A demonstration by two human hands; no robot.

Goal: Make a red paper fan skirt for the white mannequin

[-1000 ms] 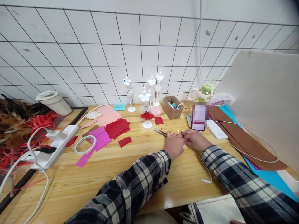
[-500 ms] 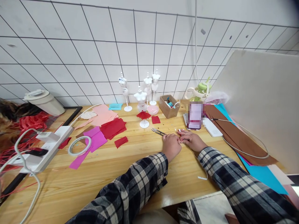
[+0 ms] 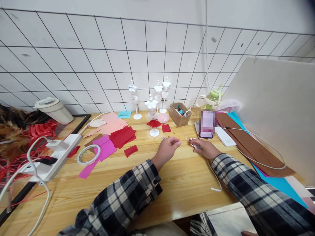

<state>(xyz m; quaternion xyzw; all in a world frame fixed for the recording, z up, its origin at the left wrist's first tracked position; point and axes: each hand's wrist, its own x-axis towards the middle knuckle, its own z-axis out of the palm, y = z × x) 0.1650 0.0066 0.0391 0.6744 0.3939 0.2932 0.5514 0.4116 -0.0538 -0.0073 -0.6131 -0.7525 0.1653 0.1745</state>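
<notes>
Red-and-white scrap [image 3: 194, 144] stays pinched in the right hand [image 3: 206, 149] toward the back edge of the desk [image 3: 147, 183], while the left hand [image 3: 168, 148] has drawn off leftward (fingers half-curled; whether holding anything, I cannot tell).

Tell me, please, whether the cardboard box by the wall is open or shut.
Open: the cardboard box shows no lid on top, and blue and white bits lie inside.

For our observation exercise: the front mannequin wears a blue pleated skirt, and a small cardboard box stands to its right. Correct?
Not quite. The head view shows that the pleated skirt on the front mannequin is red, not blue. The small cardboard box does stand to its right.
</notes>
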